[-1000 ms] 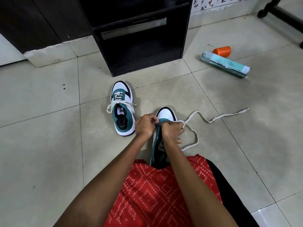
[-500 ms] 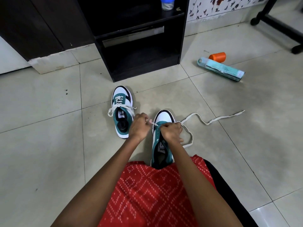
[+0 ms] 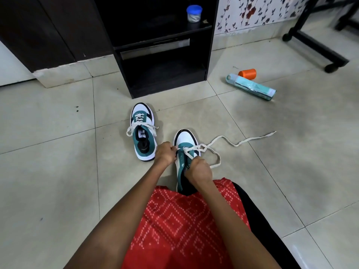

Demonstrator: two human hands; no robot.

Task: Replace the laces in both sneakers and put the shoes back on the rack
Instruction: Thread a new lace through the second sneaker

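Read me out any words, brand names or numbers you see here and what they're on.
Nothing reads clearly.
On the laced sneaker, the tongue label: dark print, too blurred to read.
On the teal bottle lying on the floor: label print too small to read.

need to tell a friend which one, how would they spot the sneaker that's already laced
Find the black shelf unit. On the floor tiles just before it stands a white-and-teal sneaker, toe toward the unit. Unlike its nearer twin, its lace is tied across the tongue, with no long end trailing over the floor.
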